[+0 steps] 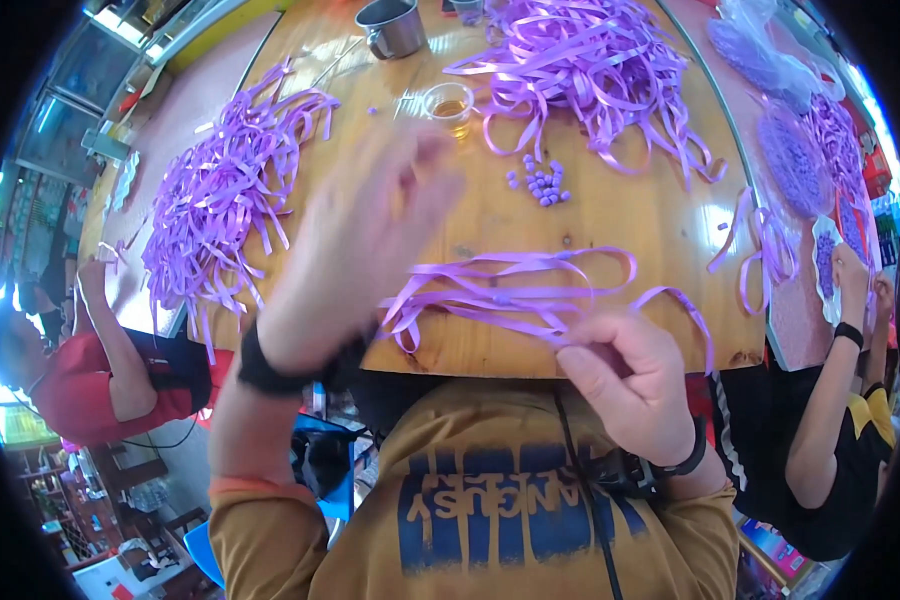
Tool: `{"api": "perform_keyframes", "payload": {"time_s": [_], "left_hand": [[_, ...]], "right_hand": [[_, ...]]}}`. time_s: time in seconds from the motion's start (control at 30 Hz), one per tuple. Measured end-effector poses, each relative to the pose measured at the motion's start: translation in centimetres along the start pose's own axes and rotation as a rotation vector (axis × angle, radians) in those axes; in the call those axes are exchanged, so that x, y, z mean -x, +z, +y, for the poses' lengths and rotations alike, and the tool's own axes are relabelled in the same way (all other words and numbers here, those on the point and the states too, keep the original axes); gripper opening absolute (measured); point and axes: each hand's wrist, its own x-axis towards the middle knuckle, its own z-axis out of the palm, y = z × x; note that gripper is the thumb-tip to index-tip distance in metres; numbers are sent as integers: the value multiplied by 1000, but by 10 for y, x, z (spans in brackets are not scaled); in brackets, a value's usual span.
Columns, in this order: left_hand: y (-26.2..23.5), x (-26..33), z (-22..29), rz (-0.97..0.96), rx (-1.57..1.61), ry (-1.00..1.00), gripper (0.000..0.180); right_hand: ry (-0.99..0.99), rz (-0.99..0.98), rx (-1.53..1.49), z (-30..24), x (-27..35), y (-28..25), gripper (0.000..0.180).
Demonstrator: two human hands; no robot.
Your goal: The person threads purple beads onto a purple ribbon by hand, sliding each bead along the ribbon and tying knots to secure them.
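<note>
My right hand is closed near the table's front edge, thumb and forefinger pinched on a purple ribbon. Smeared by motion, my left hand is raised over the table, its fingertips close to a small clear cup of amber liquid. Whether it holds anything is not visible. Between my hands several looped purple ribbons lie side by side, some with a small bead on them. Beyond them sits a loose cluster of purple beads.
A large heap of purple ribbons lies at the far right, another ribbon pile at the left. A metal mug stands at the back of the wooden table. Co-workers sit left and right, at pink side tables.
</note>
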Motion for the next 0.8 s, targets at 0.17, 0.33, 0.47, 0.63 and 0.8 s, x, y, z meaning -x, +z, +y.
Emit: {"api": "perform_keyframes", "payload": {"time_s": [0.17, 0.33, 0.47, 0.63, 0.8], "left_hand": [[27, -62, -69, 37, -475, 138, 31], [54, -84, -93, -157, -596, 1, 37], [46, -85, -73, -164, -675, -23, 40], [11, -44, -10, -143, 17, -113, 37], [10, 17, 62, -390, 471, -199, 18]], "right_hand": [[32, 172, -359, -1, 11, -10, 9], [144, 131, -583, -6, 21, -24, 8], [144, 133, -594, -2, 24, -30, 8], [106, 116, -519, 4, 21, -29, 7], [96, 117, -385, 6, 14, -19, 7]]}}
